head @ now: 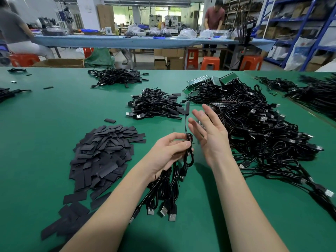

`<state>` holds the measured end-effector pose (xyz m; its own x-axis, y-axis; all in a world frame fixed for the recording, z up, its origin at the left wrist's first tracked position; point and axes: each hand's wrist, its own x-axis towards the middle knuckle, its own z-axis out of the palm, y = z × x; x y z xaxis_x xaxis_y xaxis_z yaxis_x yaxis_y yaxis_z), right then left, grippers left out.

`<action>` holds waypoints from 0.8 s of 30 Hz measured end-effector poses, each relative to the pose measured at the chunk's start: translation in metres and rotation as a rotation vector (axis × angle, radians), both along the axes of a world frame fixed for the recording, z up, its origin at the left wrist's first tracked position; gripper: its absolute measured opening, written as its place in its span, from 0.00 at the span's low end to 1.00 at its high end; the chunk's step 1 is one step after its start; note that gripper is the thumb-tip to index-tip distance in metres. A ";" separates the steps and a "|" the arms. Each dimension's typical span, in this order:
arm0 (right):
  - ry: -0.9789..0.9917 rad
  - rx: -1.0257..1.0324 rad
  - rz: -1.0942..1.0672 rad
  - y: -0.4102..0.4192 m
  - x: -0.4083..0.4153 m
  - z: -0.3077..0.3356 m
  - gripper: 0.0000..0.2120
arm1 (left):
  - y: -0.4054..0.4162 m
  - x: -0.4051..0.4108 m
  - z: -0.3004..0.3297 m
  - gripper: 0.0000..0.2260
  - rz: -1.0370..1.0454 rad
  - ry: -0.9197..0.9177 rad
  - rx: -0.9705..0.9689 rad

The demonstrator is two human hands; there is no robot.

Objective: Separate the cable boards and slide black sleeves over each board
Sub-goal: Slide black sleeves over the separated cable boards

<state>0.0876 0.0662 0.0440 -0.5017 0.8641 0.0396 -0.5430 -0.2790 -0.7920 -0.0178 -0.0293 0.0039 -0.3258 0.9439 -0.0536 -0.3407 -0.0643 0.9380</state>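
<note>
Workshop hall, bright ceiling light. Green worktop (54, 110) fills foreground. Behind it, long table with pale blue cover (127, 41), loaded with plastic bags (187, 32) and small machines. Orange stools (210, 63) and cardboard boxes (160, 62) beneath, on pale floor. Blue metal shelving (309, 20) at right, stacked with cartons. White pillar (87, 11) at back; bright green-tinted windows (121, 14) beyond. One person seated at left, another standing at far table.
</note>
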 end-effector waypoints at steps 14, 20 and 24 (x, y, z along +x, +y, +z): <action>-0.245 0.130 0.021 0.006 -0.011 -0.019 0.17 | 0.008 -0.003 0.014 0.09 0.056 0.010 -0.008; -0.321 0.058 0.021 0.011 -0.015 -0.036 0.08 | 0.045 -0.051 0.048 0.06 0.312 0.489 -0.096; -0.362 0.110 0.027 0.011 -0.018 -0.037 0.06 | 0.082 -0.097 0.068 0.07 0.466 1.088 -0.300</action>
